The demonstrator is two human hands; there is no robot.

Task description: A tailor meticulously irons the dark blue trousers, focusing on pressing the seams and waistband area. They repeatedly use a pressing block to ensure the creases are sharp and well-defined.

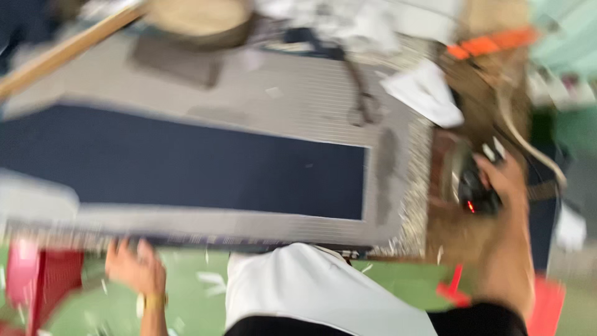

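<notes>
Pretty blurry shot, but the person's left hand (132,266) was at the near edge of a big flat grey panel (298,106) with a dark navy middle, lying on the table (454,239). Its fingers (144,250) were curled up against that edge, though the blur hid how tight. The right hand (505,182) was off past the panel's right end, fingers wrapped around a small black tool (477,191) with a red light. White cloth (426,92) lay near the far right corner.
</notes>
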